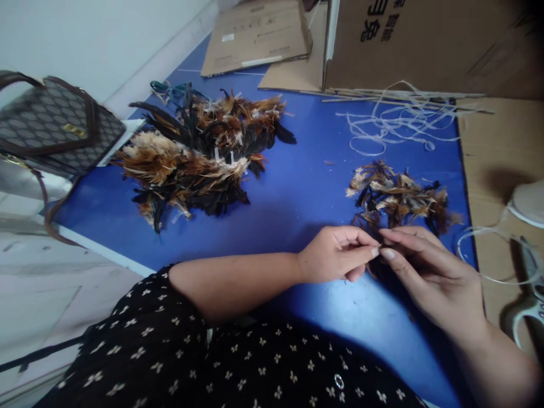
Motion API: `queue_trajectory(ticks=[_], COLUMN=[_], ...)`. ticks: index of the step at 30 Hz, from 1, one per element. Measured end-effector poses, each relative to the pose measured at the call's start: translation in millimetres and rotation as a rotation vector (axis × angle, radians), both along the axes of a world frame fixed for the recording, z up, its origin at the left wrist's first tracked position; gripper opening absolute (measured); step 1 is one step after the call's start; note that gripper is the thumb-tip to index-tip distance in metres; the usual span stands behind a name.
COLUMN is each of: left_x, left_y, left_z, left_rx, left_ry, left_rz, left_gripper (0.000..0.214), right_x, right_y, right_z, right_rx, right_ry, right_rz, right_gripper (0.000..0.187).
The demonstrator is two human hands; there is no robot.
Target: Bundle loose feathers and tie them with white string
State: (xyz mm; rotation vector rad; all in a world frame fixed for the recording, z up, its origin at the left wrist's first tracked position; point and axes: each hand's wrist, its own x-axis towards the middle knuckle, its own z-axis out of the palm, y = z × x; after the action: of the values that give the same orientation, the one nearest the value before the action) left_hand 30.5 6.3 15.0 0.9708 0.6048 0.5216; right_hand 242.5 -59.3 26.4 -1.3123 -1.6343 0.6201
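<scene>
Black fabric with small pale three-petalled prints (pixel 272 362), the person's clothing, fills the near edge below a glossy blue tabletop (pixel 293 209). Just above it, the left hand (pixel 335 254) has thumb and forefinger pressed together, the other fingers curled loosely. The right hand (pixel 442 277) meets it fingertip to fingertip, its thumb and forefinger nearly closed, the rest gently bent. Between them both appear to pinch a small dark feathery piece (pixel 375 268), probably so close because it is too slight for a fuller grip.

Just beyond the fingers lies a loose heap of brown, black and cream feathers (pixel 399 195), seemingly set there for easy reach. A larger spread of similar feather bunches with pale tabs (pixel 187 164) sits well apart to the left, perhaps to keep the two lots from mixing. Past the small heap, a tangle of translucent white strip (pixel 399 122) lies near a brown cardboard box (pixel 416 51).

Fingers cover most of the pinched piece, so its shape and ends cannot be told. Scissors with pale-lined handles (pixel 516 314) are blurred at the right edge, where a white rounded object (pixel 529 201) is cut off, and a patterned brown-trimmed handbag (pixel 63 124) is cropped at left.
</scene>
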Motion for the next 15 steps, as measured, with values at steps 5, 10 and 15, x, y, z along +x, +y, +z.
queue_trajectory(ticks=[5, 10, 15], left_x=[-1.4, 2.7, 5.1], left_y=[0.5, 2.7, 0.5], left_z=[-2.6, -5.7, -3.3], left_rx=[-0.115, -0.208, -0.114], left_ry=[-0.051, -0.098, 0.014], left_rz=[-0.091, -0.061, -0.042], left_gripper=[0.034, 0.045, 0.049], right_x=[8.7, 9.8, 5.4], right_y=[1.3, 4.0, 3.8], right_z=[-0.3, 1.8, 2.4], right_rx=[-0.061, -0.045, -0.045], right_ry=[-0.018, -0.094, -0.122], right_rz=[0.070, 0.057, 0.029], right_gripper=[0.011, 0.015, 0.019])
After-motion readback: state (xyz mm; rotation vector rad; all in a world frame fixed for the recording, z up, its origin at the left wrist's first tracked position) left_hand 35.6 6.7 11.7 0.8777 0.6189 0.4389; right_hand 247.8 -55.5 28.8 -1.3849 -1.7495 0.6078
